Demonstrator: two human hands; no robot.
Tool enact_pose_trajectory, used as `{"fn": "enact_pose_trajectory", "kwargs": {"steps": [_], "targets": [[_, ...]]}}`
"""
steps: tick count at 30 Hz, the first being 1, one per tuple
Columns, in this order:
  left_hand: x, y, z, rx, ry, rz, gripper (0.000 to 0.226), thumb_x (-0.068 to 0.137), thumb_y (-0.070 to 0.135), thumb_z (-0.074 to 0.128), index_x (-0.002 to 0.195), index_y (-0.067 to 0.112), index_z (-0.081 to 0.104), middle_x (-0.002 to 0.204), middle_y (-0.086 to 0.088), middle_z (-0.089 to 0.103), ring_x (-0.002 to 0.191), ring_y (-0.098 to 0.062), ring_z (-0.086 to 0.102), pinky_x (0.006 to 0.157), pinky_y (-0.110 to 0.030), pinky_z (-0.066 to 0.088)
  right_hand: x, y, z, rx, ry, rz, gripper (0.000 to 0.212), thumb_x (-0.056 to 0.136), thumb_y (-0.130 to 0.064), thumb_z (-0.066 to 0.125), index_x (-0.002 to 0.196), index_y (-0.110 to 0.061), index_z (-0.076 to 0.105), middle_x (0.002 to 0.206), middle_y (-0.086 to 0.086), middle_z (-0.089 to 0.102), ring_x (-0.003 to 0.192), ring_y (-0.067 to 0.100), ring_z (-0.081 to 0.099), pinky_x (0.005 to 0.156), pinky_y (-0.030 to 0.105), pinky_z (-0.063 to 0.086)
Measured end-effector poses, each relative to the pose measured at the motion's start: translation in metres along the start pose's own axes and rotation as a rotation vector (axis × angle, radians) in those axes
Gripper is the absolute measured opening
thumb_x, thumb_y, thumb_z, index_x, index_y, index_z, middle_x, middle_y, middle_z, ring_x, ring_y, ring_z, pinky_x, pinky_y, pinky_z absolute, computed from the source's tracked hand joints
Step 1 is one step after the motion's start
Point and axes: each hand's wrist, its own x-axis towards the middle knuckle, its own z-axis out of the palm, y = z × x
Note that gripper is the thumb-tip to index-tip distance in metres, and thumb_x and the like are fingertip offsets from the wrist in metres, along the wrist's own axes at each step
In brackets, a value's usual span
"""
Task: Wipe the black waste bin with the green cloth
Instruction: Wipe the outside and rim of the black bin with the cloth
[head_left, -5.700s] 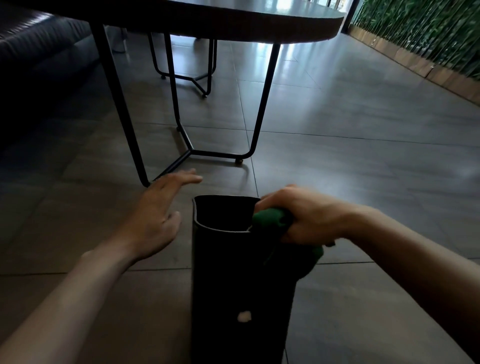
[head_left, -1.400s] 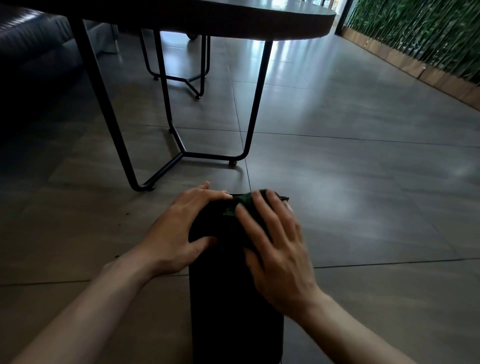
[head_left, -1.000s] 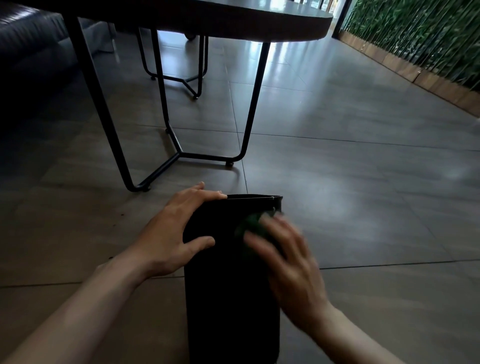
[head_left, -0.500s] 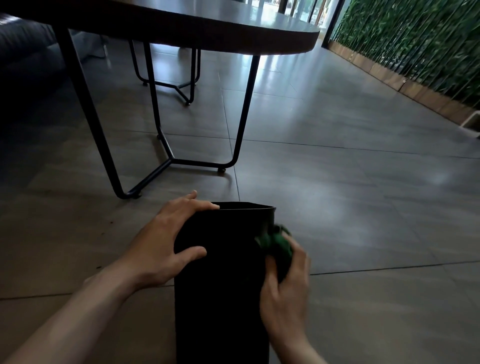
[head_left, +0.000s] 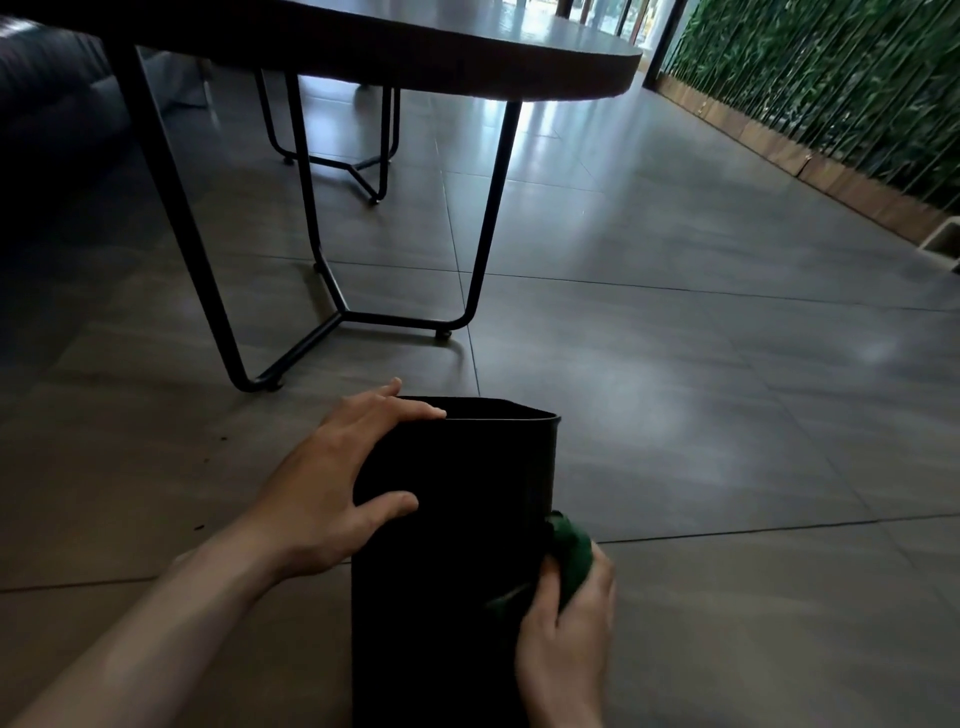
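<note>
The black waste bin (head_left: 457, 519) stands on the tiled floor low in the middle of the head view, its open top facing away from me. My left hand (head_left: 343, 483) grips its upper left side, fingers over the rim and thumb on the front face. My right hand (head_left: 563, 639) presses the bunched green cloth (head_left: 571, 553) against the bin's right side, below the rim. The bin's lower part runs out of frame.
A dark oval table (head_left: 441, 57) on thin black metal legs (head_left: 332, 291) stands just beyond the bin. A dark sofa (head_left: 47, 119) is at the far left. A green plant wall (head_left: 841, 88) lines the right. Open tiled floor (head_left: 701, 389) lies to the right.
My right hand has slid the green cloth from the bin's top rim around to the right side and downward. My left hand keeps its hold on the upper left edge.
</note>
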Motion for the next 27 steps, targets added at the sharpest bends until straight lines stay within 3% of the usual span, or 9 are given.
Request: {"fn": "enact_pose_trajectory", "kwargs": {"steps": [3, 6, 10, 13, 16, 18, 20, 22, 27], "targets": [[-0.002, 0.001, 0.000, 0.003, -0.005, -0.009, 0.079, 0.075, 0.025, 0.085, 0.134, 0.058, 0.044, 0.157, 0.017, 0.034, 0.148, 0.002, 0.026, 0.116, -0.031, 0.030, 0.018, -0.053, 0.012, 0.010, 0.042, -0.262, 0.033, 0.099, -0.023, 0.057, 0.132, -0.027, 0.052, 0.126, -0.002, 0.051, 0.121, 0.021, 0.052, 0.106, 0.039, 0.043], [-0.002, 0.002, -0.001, 0.020, 0.002, -0.010, 0.078, 0.076, 0.024, 0.085, 0.134, 0.057, 0.045, 0.155, 0.020, 0.034, 0.148, 0.001, 0.026, 0.112, -0.025, 0.028, 0.027, -0.079, 0.022, -0.138, 0.032, -0.573, 0.047, 0.099, -0.023, 0.055, 0.146, -0.024, 0.048, 0.142, 0.002, 0.047, 0.132, 0.022, 0.044, 0.112, 0.035, 0.039], [-0.001, 0.003, -0.004, 0.014, 0.013, 0.013, 0.076, 0.077, 0.018, 0.085, 0.135, 0.051, 0.049, 0.140, 0.037, 0.034, 0.148, 0.004, 0.024, 0.110, -0.019, 0.025, -0.009, -0.018, 0.016, -0.557, -0.071, -1.138, 0.042, 0.104, -0.026, 0.046, 0.146, -0.022, 0.050, 0.154, 0.012, 0.042, 0.143, 0.037, 0.041, 0.109, 0.055, 0.046], [0.000, 0.002, -0.004, 0.005, -0.001, 0.004, 0.075, 0.078, 0.020, 0.084, 0.137, 0.049, 0.048, 0.150, 0.021, 0.039, 0.149, 0.006, 0.020, 0.114, -0.023, 0.026, -0.022, 0.024, -0.003, -0.755, -0.286, -1.525, 0.037, 0.107, -0.034, 0.047, 0.143, -0.033, 0.054, 0.150, 0.005, 0.049, 0.139, 0.030, 0.049, 0.102, 0.048, 0.055], [0.002, 0.001, -0.004, 0.012, -0.015, 0.020, 0.075, 0.078, 0.020, 0.084, 0.138, 0.047, 0.048, 0.154, 0.014, 0.038, 0.148, 0.008, 0.020, 0.113, -0.014, 0.022, 0.002, 0.002, -0.008, -0.716, -0.306, -1.509, 0.043, 0.105, -0.026, 0.048, 0.148, -0.032, 0.048, 0.154, 0.005, 0.044, 0.144, 0.031, 0.044, 0.110, 0.049, 0.049], [0.002, 0.001, -0.004, 0.029, -0.020, 0.027, 0.076, 0.078, 0.019, 0.084, 0.138, 0.048, 0.048, 0.153, 0.015, 0.037, 0.145, 0.009, 0.022, 0.108, -0.004, 0.017, 0.025, -0.031, 0.002, -0.566, -0.176, -1.231, 0.050, 0.102, -0.023, 0.051, 0.151, -0.027, 0.043, 0.158, 0.008, 0.041, 0.150, 0.034, 0.034, 0.117, 0.052, 0.041], [0.003, 0.000, -0.005, 0.034, -0.021, 0.020, 0.077, 0.077, 0.018, 0.084, 0.138, 0.048, 0.048, 0.154, 0.013, 0.038, 0.147, 0.007, 0.022, 0.110, -0.008, 0.018, 0.040, -0.056, 0.014, -0.462, -0.080, -1.009, 0.048, 0.103, -0.023, 0.047, 0.150, -0.021, 0.044, 0.158, 0.013, 0.041, 0.152, 0.037, 0.029, 0.119, 0.055, 0.036], [0.003, 0.000, -0.007, 0.036, -0.016, 0.020, 0.077, 0.077, 0.017, 0.084, 0.138, 0.047, 0.049, 0.155, 0.010, 0.039, 0.148, 0.004, 0.023, 0.113, -0.013, 0.021, 0.033, -0.044, 0.018, -0.502, -0.141, -1.147, 0.044, 0.108, -0.024, 0.042, 0.151, -0.018, 0.044, 0.159, 0.015, 0.038, 0.153, 0.040, 0.027, 0.120, 0.059, 0.033], [0.001, 0.000, -0.004, 0.020, -0.033, 0.029, 0.075, 0.077, 0.023, 0.084, 0.135, 0.052, 0.047, 0.155, 0.018, 0.033, 0.144, 0.014, 0.020, 0.104, 0.000, 0.014, 0.005, 0.039, -0.027, -0.941, -0.466, -1.834, 0.039, 0.110, -0.022, 0.044, 0.148, -0.027, 0.047, 0.158, 0.007, 0.041, 0.149, 0.032, 0.040, 0.129, 0.051, 0.018]]}}
